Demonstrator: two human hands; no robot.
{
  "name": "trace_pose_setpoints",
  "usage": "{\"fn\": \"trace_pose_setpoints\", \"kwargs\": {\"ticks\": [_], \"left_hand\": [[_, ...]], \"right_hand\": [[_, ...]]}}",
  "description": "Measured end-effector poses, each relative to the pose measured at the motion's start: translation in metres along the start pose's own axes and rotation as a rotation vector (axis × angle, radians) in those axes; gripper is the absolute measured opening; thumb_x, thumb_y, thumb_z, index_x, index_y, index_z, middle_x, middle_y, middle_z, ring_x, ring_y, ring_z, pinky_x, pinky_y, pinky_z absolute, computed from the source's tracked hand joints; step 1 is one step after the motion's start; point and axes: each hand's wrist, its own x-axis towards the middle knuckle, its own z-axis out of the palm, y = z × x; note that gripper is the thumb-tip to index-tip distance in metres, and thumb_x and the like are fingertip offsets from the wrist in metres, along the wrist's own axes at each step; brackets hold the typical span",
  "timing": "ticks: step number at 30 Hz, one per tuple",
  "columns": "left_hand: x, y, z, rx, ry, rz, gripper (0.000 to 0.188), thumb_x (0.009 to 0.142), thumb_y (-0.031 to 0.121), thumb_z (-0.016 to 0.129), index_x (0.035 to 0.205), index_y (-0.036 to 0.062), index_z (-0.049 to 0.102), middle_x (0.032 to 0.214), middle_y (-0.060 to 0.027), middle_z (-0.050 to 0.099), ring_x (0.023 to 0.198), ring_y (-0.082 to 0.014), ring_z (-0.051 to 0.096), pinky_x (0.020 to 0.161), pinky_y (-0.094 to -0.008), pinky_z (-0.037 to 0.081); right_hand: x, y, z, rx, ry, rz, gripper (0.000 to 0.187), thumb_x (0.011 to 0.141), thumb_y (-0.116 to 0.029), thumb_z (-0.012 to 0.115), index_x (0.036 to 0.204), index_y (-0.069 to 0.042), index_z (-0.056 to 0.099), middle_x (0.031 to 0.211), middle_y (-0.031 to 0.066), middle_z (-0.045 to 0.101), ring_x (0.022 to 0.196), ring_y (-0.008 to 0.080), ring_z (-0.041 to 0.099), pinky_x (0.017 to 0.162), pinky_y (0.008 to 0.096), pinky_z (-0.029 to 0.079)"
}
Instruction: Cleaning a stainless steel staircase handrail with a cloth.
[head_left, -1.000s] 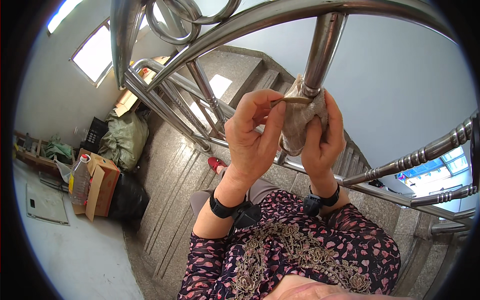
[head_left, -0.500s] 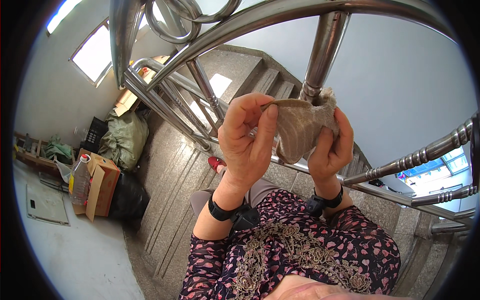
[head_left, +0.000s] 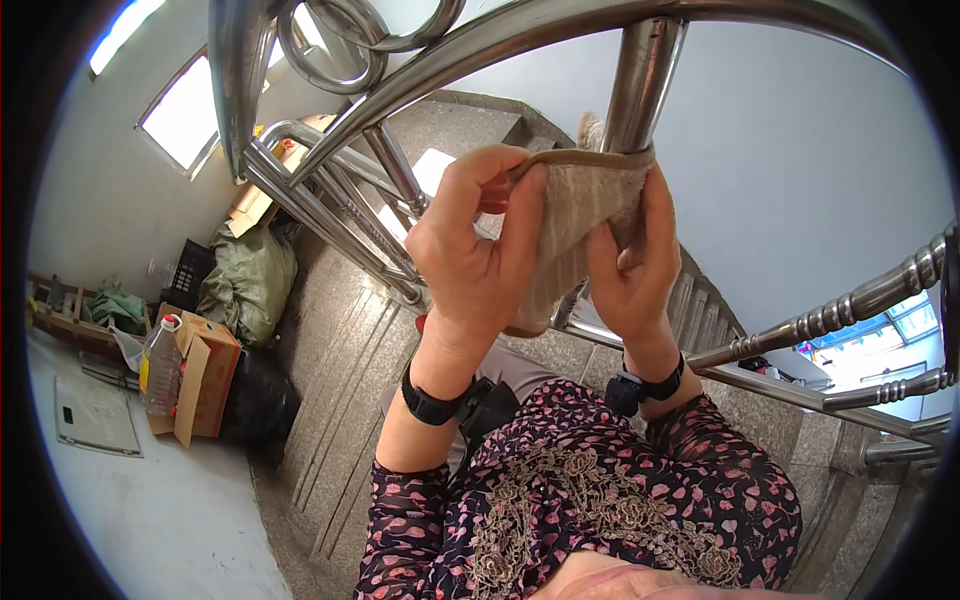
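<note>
A beige-grey cloth (head_left: pixel 577 225) is stretched flat between both my hands, right under a shiny steel upright (head_left: pixel 637 75) of a stair railing. My left hand (head_left: pixel 472 255) pinches the cloth's left edge with thumb and fingers. My right hand (head_left: pixel 630 270) grips its right edge, fingers spread against the fabric. The cloth's top edge touches the upright. Both wrists wear black bands, and the sleeves are dark with a pink floral print.
The curved steel handrail (head_left: pixel 480 50) arcs overhead, with more balusters (head_left: pixel 330 215) running down the stone stairs. At lower left stand a cardboard box (head_left: pixel 205 375), a plastic bottle (head_left: pixel 160 365), a green sack (head_left: pixel 250 285) and a black bag (head_left: pixel 255 405). A turned steel rail (head_left: pixel 850 305) crosses the right.
The cloth was bunched around the upright in my right hand; both hands have since pulled it open and spread it flat between them, slightly lower.
</note>
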Motion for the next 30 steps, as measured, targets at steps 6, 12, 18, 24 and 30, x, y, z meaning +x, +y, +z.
{"fn": "trace_pose_setpoints", "kwargs": {"ticks": [6, 12, 18, 24, 30], "left_hand": [[-0.013, -0.006, 0.011, -0.012, -0.059, -0.055, 0.021, 0.082, 0.005, 0.073, 0.1, 0.004, 0.062, 0.083, -0.0075, 0.068, 0.066, -0.0121, 0.067, 0.057, -0.022, 0.051], [-0.016, -0.006, 0.008, 0.018, -0.092, -0.159, 0.028, 0.083, 0.005, 0.072, 0.108, 0.0022, 0.058, 0.087, -0.0064, 0.067, 0.065, -0.0098, 0.062, 0.058, -0.0217, 0.05], [-0.022, 0.0, 0.001, -0.153, -0.307, -0.166, 0.033, 0.09, 0.013, 0.064, 0.12, 0.0018, 0.057, 0.101, -0.0116, 0.065, 0.079, -0.0182, 0.063, 0.071, -0.0291, 0.052], [-0.03, -0.004, 0.005, -0.191, -0.436, -0.104, 0.04, 0.095, 0.018, 0.057, 0.131, 0.0016, 0.051, 0.125, -0.0175, 0.055, 0.109, -0.0304, 0.057, 0.091, -0.0347, 0.045], [-0.04, -0.001, 0.005, -0.414, -0.464, -0.381, 0.041, 0.097, 0.015, 0.055, 0.135, 0.001, 0.048, 0.127, -0.0178, 0.054, 0.114, -0.0254, 0.055, 0.093, -0.0332, 0.045]], "right_hand": [[-0.008, 0.002, 0.003, 0.119, -0.003, 0.155, 0.059, 0.082, -0.004, 0.061, 0.135, 0.009, 0.04, 0.114, 0.0237, 0.061, 0.101, 0.0298, 0.064, 0.083, 0.035, 0.051], [-0.011, -0.003, 0.001, 0.146, -0.063, 0.2, 0.059, 0.083, 0.006, 0.053, 0.139, 0.007, 0.036, 0.122, 0.015, 0.057, 0.108, 0.0172, 0.059, 0.09, 0.028, 0.046], [-0.013, 0.0, 0.0, 0.106, -0.051, 0.222, 0.05, 0.085, -0.004, 0.062, 0.132, 0.004, 0.044, 0.11, 0.01, 0.061, 0.098, 0.0132, 0.06, 0.083, 0.0268, 0.048], [-0.014, 0.003, -0.001, 0.125, -0.041, 0.263, 0.044, 0.078, -0.005, 0.065, 0.12, 0.003, 0.053, 0.093, 0.0146, 0.066, 0.083, 0.0218, 0.068, 0.072, 0.0298, 0.052], [-0.015, 0.006, -0.004, 0.089, -0.09, 0.288, 0.036, 0.08, -0.007, 0.064, 0.114, 0.002, 0.054, 0.086, 0.014, 0.065, 0.075, 0.02, 0.066, 0.066, 0.0298, 0.05]]}}
